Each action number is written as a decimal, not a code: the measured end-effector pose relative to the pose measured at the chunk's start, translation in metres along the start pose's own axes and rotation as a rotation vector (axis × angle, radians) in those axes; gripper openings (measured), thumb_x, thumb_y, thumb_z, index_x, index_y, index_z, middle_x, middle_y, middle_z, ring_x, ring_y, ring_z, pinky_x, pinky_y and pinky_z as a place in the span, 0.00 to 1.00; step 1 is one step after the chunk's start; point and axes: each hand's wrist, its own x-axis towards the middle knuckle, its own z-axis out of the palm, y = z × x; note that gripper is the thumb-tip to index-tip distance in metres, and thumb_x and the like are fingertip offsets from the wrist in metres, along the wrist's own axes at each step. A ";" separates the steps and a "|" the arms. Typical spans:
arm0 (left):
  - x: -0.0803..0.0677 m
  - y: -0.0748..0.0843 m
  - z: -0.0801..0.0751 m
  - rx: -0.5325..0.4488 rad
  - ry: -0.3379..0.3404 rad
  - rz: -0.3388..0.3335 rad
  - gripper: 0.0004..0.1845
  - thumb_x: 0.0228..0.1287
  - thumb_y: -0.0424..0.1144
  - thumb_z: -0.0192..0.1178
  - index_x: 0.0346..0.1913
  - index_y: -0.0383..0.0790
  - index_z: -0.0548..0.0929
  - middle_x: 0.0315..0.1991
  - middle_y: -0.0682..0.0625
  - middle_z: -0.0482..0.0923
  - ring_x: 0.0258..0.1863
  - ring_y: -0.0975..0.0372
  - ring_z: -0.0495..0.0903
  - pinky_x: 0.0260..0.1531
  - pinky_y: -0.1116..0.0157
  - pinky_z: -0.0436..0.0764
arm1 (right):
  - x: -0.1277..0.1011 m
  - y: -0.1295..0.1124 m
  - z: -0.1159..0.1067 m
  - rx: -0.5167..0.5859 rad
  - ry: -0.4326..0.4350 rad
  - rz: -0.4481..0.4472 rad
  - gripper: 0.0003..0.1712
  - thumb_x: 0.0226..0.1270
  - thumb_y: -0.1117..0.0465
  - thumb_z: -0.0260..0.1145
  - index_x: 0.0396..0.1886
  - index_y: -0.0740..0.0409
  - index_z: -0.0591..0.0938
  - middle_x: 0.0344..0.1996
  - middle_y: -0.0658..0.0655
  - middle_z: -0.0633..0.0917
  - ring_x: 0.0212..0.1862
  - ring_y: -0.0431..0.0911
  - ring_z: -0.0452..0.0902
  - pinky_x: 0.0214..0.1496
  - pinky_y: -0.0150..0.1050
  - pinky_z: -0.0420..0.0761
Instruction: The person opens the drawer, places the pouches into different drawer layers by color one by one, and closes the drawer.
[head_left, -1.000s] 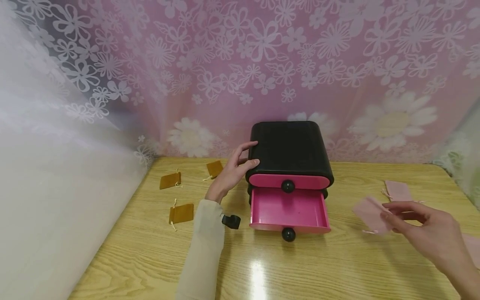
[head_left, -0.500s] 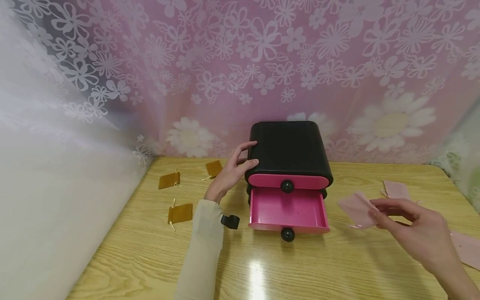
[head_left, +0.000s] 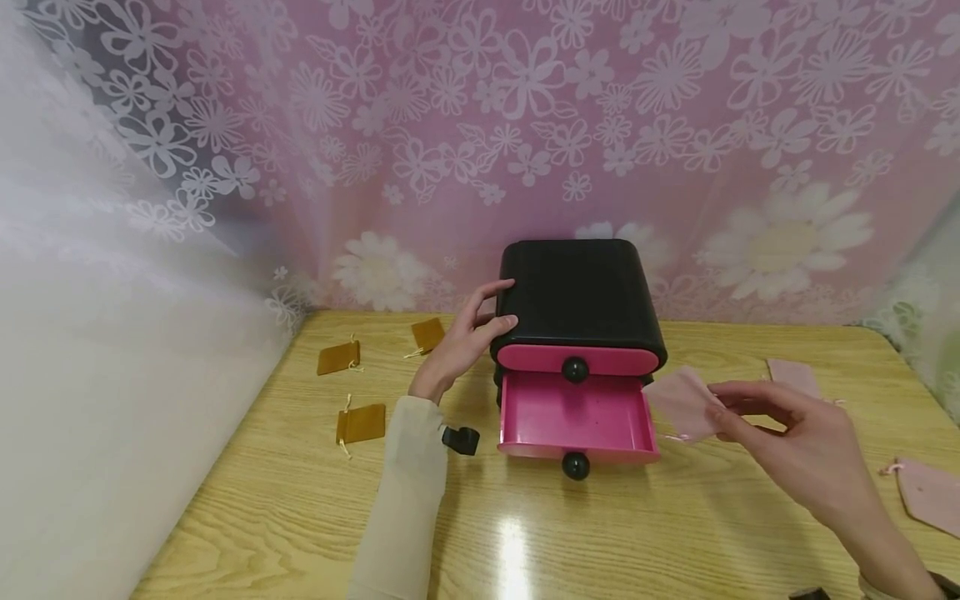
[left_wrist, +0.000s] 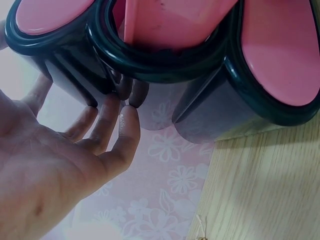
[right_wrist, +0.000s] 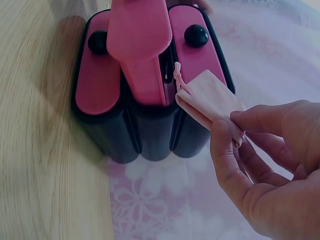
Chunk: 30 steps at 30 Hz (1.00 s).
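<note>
Item: pink pouch (head_left: 684, 402), pinched between thumb and fingers of the right hand (head_left: 802, 454), held above the counter (head_left: 675, 533) at 3 o'clock of the open pink drawer (head_left: 576, 415), its near corner just beside the drawer's right wall.

Left hand (head_left: 461, 342): fingers straight, pressed flat against the left side of the black drawer chest (head_left: 579, 292), at its 9 o'clock.

Surroundings: three brown pouches (head_left: 362, 423) lay on the counter at 9 o'clock of the chest, well apart from both hands. Two more pink pouches (head_left: 930, 493) lay at 3 to 4 o'clock, beyond the right hand. A flowered curtain (head_left: 525, 125) hung behind.

View notes: the right wrist view showed the pouch's (right_wrist: 210, 100) drawstring cord touching the drawer's rim, and a closed bottom drawer, hidden from the head view. The left wrist view showed the fingertips (left_wrist: 131, 112) meeting the chest's ribbed side.
</note>
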 end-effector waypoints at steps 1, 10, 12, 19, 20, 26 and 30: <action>0.000 0.000 0.000 -0.001 0.000 0.000 0.27 0.74 0.50 0.57 0.73 0.73 0.66 0.80 0.58 0.52 0.72 0.49 0.70 0.70 0.42 0.70 | 0.001 -0.001 0.002 0.010 -0.005 -0.001 0.16 0.64 0.59 0.75 0.52 0.55 0.88 0.35 0.30 0.87 0.37 0.24 0.83 0.35 0.21 0.81; 0.000 0.000 0.000 0.006 0.012 -0.011 0.27 0.74 0.50 0.57 0.72 0.74 0.67 0.80 0.57 0.53 0.72 0.49 0.70 0.70 0.41 0.69 | 0.007 -0.007 0.021 0.077 -0.018 -0.075 0.18 0.63 0.64 0.76 0.53 0.57 0.88 0.36 0.33 0.88 0.38 0.26 0.84 0.37 0.21 0.81; 0.000 0.000 0.000 0.005 0.013 -0.011 0.27 0.74 0.49 0.57 0.72 0.73 0.67 0.80 0.57 0.54 0.72 0.49 0.70 0.70 0.41 0.69 | 0.008 -0.009 0.024 0.076 -0.026 -0.079 0.18 0.63 0.64 0.75 0.53 0.56 0.88 0.36 0.33 0.88 0.38 0.26 0.83 0.38 0.21 0.81; 0.000 -0.001 0.000 0.000 0.008 -0.004 0.27 0.74 0.48 0.57 0.72 0.72 0.67 0.80 0.56 0.54 0.72 0.49 0.70 0.70 0.42 0.70 | 0.014 -0.012 0.039 0.011 -0.037 -0.078 0.15 0.63 0.60 0.76 0.50 0.50 0.89 0.35 0.39 0.89 0.38 0.25 0.81 0.40 0.19 0.78; 0.000 -0.001 0.000 -0.003 0.008 -0.003 0.27 0.74 0.48 0.57 0.72 0.72 0.67 0.79 0.56 0.54 0.72 0.49 0.70 0.70 0.42 0.70 | 0.014 -0.012 0.041 0.007 -0.041 -0.076 0.15 0.62 0.61 0.77 0.50 0.50 0.89 0.35 0.40 0.89 0.37 0.25 0.81 0.40 0.19 0.78; 0.000 -0.001 0.000 -0.011 0.002 -0.003 0.27 0.75 0.48 0.57 0.72 0.72 0.67 0.79 0.56 0.54 0.72 0.49 0.70 0.70 0.43 0.70 | 0.014 -0.014 0.049 -0.006 -0.088 -0.040 0.15 0.62 0.60 0.77 0.50 0.52 0.89 0.38 0.54 0.90 0.37 0.24 0.81 0.34 0.25 0.81; 0.001 -0.001 -0.001 -0.013 0.000 -0.002 0.26 0.75 0.48 0.56 0.72 0.72 0.67 0.79 0.57 0.55 0.72 0.49 0.70 0.70 0.43 0.71 | 0.014 -0.016 0.053 -0.016 -0.118 -0.014 0.16 0.63 0.57 0.76 0.50 0.52 0.88 0.41 0.56 0.91 0.37 0.25 0.81 0.32 0.28 0.81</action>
